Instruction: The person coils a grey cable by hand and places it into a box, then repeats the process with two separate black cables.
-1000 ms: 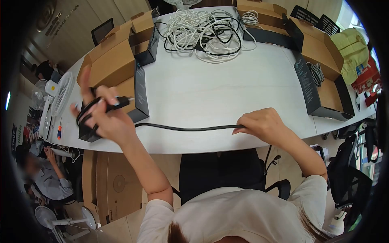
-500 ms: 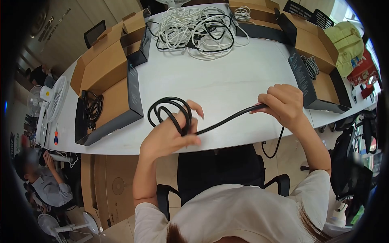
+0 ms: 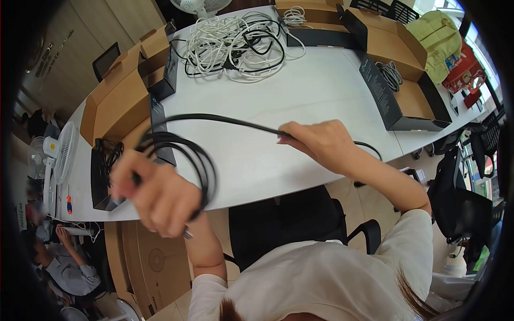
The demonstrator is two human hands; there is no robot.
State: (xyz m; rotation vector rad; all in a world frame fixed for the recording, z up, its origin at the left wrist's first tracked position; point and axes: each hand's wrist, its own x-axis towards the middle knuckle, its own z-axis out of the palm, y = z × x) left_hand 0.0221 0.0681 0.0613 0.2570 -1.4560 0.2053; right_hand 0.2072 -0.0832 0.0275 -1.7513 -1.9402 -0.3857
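Observation:
Loops of a black cable (image 3: 206, 166) hang around my left hand (image 3: 155, 195), which is blurred and closed on them in front of the left open box. From the coil the cable runs in an arc to my right hand (image 3: 318, 142), whose fingers pinch it above the table. Past my right hand the cable's free end droops over the table's front edge. Inside the left box (image 3: 120, 120) lies another black cable bundle (image 3: 108, 155), partly behind my left hand.
A tangle of white and black cables (image 3: 230, 48) covers the back of the white table (image 3: 257, 176). Open boxes stand at the right, one holding a grey cable (image 3: 391, 76). A screwdriver (image 3: 69, 204) and fans are at the left. A person (image 3: 69, 267) sits lower left.
My left hand has moved left and turned over with the coil. My right hand has shifted left, and the cable between the hands now arches higher. The whole view has shifted slightly.

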